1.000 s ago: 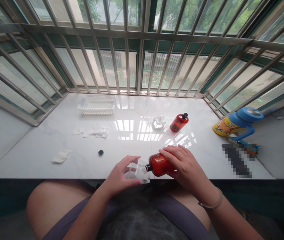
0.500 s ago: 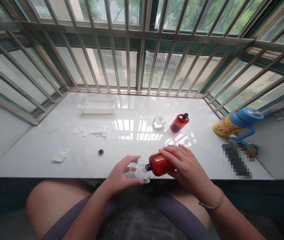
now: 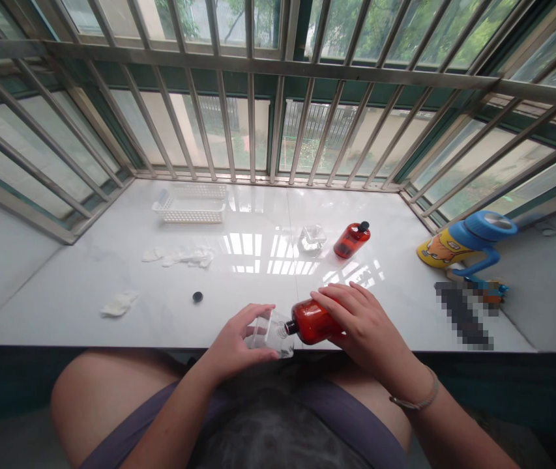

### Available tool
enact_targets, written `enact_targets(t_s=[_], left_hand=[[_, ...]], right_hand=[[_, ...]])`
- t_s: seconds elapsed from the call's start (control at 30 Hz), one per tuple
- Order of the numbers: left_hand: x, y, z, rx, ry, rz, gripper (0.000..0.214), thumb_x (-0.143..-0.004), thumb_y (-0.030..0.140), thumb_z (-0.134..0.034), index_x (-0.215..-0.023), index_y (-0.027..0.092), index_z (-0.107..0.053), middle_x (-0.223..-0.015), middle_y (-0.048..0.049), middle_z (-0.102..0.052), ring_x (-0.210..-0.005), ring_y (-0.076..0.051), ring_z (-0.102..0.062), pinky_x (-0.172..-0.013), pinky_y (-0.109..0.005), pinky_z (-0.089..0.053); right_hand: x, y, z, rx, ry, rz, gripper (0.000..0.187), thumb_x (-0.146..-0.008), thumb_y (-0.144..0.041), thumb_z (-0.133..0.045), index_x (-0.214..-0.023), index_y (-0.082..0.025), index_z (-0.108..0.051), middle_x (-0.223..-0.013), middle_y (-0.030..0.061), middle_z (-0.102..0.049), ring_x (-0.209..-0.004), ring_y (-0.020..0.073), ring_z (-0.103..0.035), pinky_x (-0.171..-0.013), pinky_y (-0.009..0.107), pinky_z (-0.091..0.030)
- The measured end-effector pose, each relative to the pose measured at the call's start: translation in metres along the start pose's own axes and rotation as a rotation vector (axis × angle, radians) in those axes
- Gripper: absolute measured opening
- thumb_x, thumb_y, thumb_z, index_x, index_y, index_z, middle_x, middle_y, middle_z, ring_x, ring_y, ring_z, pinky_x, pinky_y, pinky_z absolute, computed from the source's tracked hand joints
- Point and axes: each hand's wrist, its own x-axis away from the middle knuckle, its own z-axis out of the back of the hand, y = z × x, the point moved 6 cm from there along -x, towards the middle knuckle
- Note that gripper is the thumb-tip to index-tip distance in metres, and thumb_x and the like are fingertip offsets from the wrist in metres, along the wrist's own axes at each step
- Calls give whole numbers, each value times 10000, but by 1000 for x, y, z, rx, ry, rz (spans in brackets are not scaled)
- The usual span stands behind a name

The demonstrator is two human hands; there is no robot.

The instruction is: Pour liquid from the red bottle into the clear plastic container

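countertop (image 3: 72, 293) bears basket (image 3: 192, 216) and flask (image 3: 446, 244); left hand (image 3: 233, 342) grips clear cup (image 3: 274, 337), right hand (image 3: 363, 319) red bottle (image 3: 311, 322).

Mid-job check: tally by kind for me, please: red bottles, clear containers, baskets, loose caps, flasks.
Red bottles: 2, one in the right hand
Clear containers: 2, one in the left hand
Basket: 1
Loose cap: 1
Flask: 1
Total: 7
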Motion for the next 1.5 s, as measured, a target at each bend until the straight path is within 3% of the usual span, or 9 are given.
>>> enact_targets(t_s=[0.3,1.5], left_hand=[[0,-4,1,-8,-3,13,794,-760,449,-1004,-1473,328,-677,-1457,-110,-615,-1349,-346,-624,-1082,-476,-614],[-2,-16,4,-81,-11,79,813,-758,496,-991,-1489,359,-660,-1524,-103,-610,-1420,-370,-590,-1107,-489,-590]], right_hand=[[-1,-2,2,38,0,15,699,-918,-105,-748,-1565,-247,-526,-1461,123,-693,-1354,348,-636,-1207,600,-420],[2,6,5,95,-15,2,706,-904,-64,-694,-1561,-260,-526,-1462,117,-701,-1367,350,-635,-1219,604,-404]])
